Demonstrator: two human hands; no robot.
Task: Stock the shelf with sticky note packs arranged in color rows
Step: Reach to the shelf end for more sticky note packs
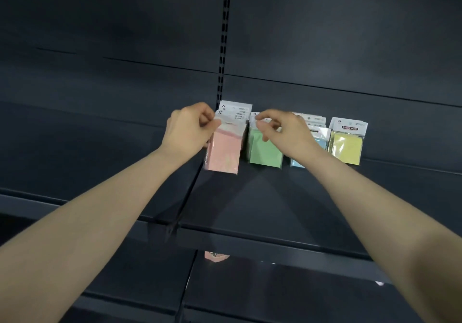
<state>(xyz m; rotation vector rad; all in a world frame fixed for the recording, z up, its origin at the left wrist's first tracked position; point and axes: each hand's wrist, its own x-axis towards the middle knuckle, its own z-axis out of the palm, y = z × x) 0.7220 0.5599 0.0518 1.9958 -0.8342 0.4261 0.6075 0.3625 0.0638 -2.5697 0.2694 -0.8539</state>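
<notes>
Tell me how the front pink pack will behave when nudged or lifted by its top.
The pink pack likely tips easily, since it stands on a narrow bottom edge. Its glossy clear wrap probably slips under fingers. Its white header card, pinched by the left hand, looks thin and may flex.

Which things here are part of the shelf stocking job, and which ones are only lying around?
Job: pink packs, held by left hand; green packs, pinched by right hand; blue packs; yellow packs; shelf.
Lying about: pinkish item below the shelf, mostly hidden; small pale scrap lower right.
</notes>
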